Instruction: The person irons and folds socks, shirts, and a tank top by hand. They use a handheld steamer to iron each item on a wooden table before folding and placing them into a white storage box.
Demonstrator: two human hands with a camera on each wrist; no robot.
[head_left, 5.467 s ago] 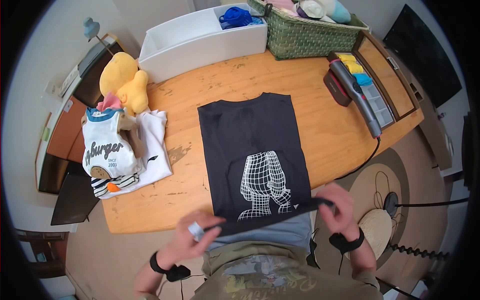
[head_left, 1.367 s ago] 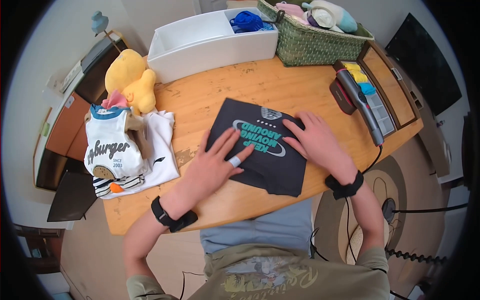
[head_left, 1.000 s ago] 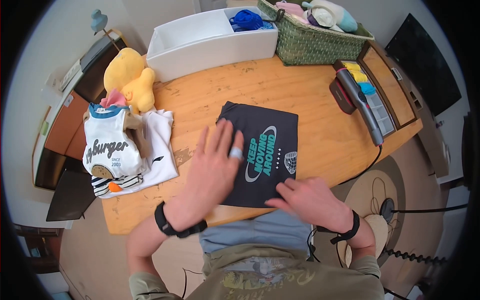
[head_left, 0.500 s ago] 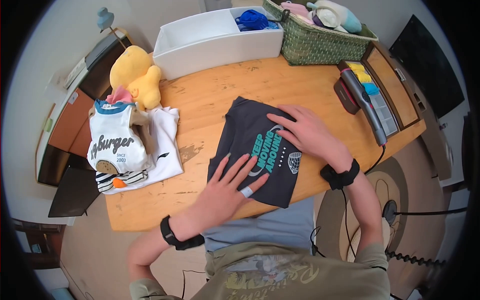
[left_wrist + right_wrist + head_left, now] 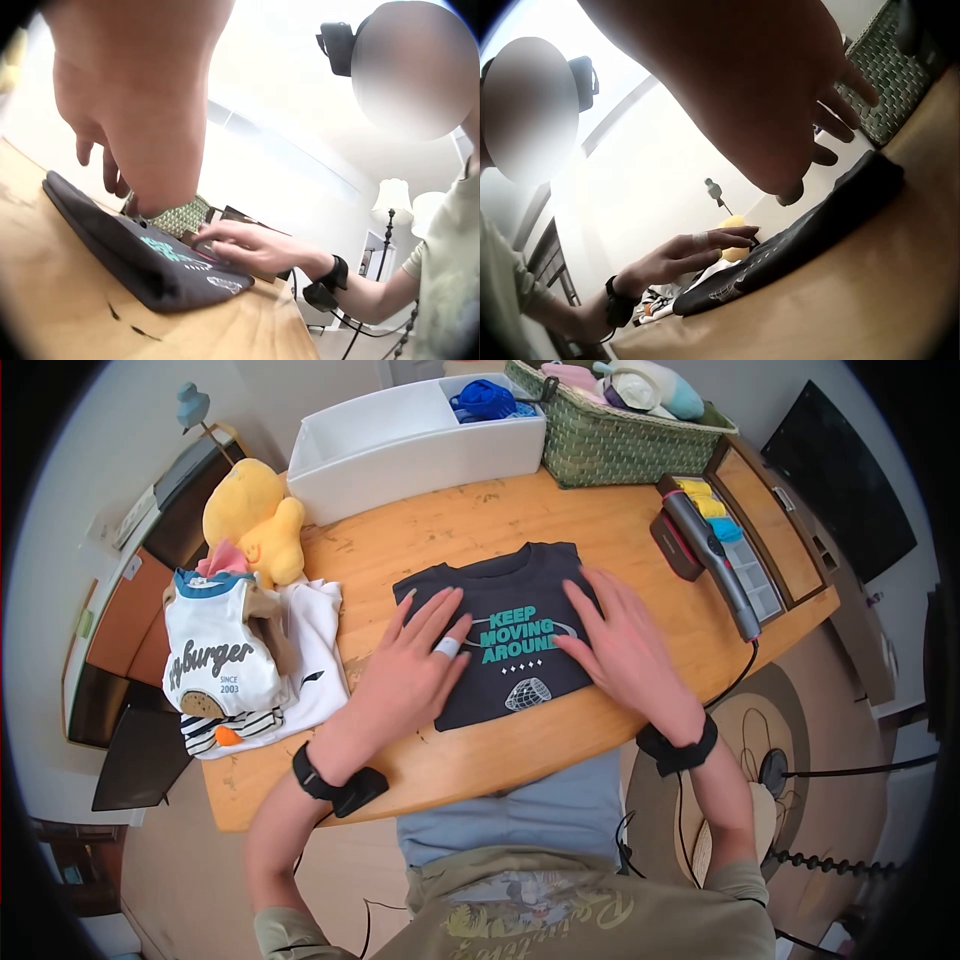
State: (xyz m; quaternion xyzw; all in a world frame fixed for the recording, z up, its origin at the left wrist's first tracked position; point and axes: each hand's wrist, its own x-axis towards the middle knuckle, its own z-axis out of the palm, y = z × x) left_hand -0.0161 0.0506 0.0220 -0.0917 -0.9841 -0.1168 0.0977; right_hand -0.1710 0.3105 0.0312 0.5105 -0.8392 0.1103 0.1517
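A dark folded shirt point(image 5: 510, 685) with green lettering lies on the wooden table, its neckline toward the table's back. The left hand point(image 5: 405, 675), a ring on one finger, rests with spread fingers on the shirt's left side. On its right side lies the right hand point(image 5: 630, 650), fingers extended, thumb near the lettering. In the left wrist view the shirt point(image 5: 150, 259) shows thick folded layers, with the right hand point(image 5: 251, 244) at its far side. The right wrist view shows the left hand point(image 5: 679, 259) over the shirt point(image 5: 780, 262).
Left on the table point(image 5: 270, 800) are a stack of clothes point(image 5: 225, 650) and a yellow plush point(image 5: 250, 520). A white bin point(image 5: 420, 465) and a green basket point(image 5: 630, 450) stand at the back. A hair styler point(image 5: 710, 550) lies across a divided box point(image 5: 755, 575) at the right.
The shirt, earlier spread long with its wireframe print up, is now folded short with the lettering up. Since half a second ago it has turned, its neckline now away from the person, and both hands have shifted.
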